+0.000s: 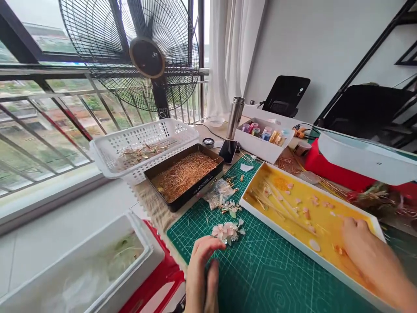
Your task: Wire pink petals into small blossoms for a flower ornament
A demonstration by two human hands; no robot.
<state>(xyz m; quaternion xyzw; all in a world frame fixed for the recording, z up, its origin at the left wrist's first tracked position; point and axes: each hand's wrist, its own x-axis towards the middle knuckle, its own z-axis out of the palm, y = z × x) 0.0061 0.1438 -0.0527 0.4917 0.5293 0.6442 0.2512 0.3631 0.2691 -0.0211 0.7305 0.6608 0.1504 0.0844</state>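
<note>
My left hand (205,265) is at the front of the green cutting mat (273,269), its thumb and bent index finger apart. Just beyond its fingertips lies a cluster of pale pink flowers (225,231) with small white leaves and beads; the index finger overlaps its near edge, and I cannot tell whether they touch. My right hand (365,239) reaches down into the white-rimmed tray with a yellow bottom (325,230). Its fingertips are blurred and partly hidden. Around it lie small pink pieces (306,213), thin sticks (286,208) and a pale oval disc (314,245).
Behind the mat stand a black tin of copper-coloured wires (190,174), a white perforated basket (140,143) and a phone (228,151). A steel flask (235,117) is beside a white box of spools (263,139). Beads fill a clear bag (219,193). A white bin (81,269) stands lower left.
</note>
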